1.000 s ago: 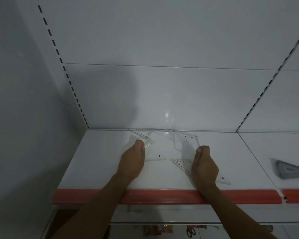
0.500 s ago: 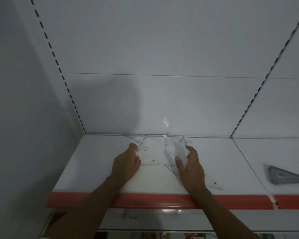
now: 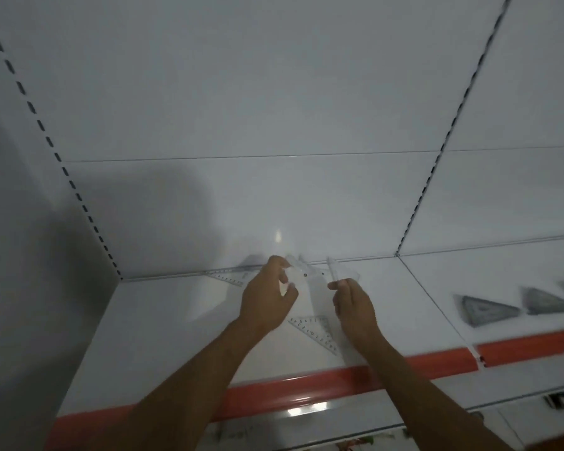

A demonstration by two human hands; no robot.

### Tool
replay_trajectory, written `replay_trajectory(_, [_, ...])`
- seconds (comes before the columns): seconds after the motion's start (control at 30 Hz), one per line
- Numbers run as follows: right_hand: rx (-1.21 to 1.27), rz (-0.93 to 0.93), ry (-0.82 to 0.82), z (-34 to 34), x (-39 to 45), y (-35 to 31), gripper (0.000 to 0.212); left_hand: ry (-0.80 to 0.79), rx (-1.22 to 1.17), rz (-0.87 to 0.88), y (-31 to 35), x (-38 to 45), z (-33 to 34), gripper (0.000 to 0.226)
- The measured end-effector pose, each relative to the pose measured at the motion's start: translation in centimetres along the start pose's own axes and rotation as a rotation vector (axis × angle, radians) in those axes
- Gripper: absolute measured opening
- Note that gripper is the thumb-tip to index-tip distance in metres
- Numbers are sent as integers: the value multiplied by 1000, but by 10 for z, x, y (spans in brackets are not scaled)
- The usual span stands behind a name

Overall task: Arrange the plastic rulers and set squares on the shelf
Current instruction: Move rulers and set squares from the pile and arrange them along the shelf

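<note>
Both hands are raised over a white shelf [image 3: 163, 323] with a red front strip. My left hand [image 3: 267, 297] pinches a clear plastic set square [image 3: 302, 271] lifted off the shelf. My right hand [image 3: 352, 304] grips another clear plastic piece [image 3: 341, 270], held upright near the back panel. A clear set square [image 3: 313, 330] lies flat on the shelf between my wrists. Another clear ruler [image 3: 227, 278] lies along the shelf's back edge, left of my hands. The clear pieces are blurred and hard to separate.
On the neighbouring shelf section to the right lie grey triangular set squares [image 3: 485, 309], [image 3: 546, 301]. A slotted upright [image 3: 437, 157] divides the two sections, and another slotted upright [image 3: 62, 170] runs on the left beside a side wall. A lower shelf shows below the red strip [image 3: 306, 388].
Both hands lifted off the shelf and moved toward the back, each raising a clear piece. The view swung left, showing more grey set squares at right.
</note>
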State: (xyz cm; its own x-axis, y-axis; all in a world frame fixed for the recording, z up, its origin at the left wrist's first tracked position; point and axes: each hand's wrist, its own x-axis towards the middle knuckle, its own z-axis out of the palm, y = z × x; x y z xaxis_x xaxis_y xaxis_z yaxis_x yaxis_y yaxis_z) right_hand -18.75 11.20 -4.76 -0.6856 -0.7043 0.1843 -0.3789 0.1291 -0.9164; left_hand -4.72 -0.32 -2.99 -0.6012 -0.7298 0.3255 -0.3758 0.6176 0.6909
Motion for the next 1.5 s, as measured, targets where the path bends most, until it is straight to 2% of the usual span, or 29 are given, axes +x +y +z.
replay_trajectory(0.13, [80,175,-130,-30,2,-13,24,-125,-73,152,20,28,14,49])
replay_trajectory(0.23, [45,213,-134,-62,-12,-14,28,-292,-104,247,37,34,38,42])
replay_trajectory(0.4, [25,318,72,-131,-51,-5,29,-509,-228,301,93,16,96,17])
replay_trajectory(0.5, [-98,378,186,-177,-84,8,33,-563,-286,407,140,-7,125,28])
replay_trajectory(0.57, [-164,445,280,-211,-108,16,31,-600,-335,408,173,-23,144,30])
replay_trajectory(0.67, [-116,538,346,-260,-143,26,30,-688,-319,467,218,-46,179,20])
replay_trajectory(0.83, [-85,592,497,-342,-196,46,34,-776,-308,584,300,-88,237,23])
replay_trajectory(1.03, [-123,546,631,-433,-234,71,14,-768,-271,570,380,-126,306,24])
replay_trajectory(1.2, [-283,485,708,-486,-247,93,23,-705,-332,453,416,-139,342,23])
replay_trajectory(1.5, [-456,448,747,-565,-207,141,25,-722,-412,417,468,-106,423,24])
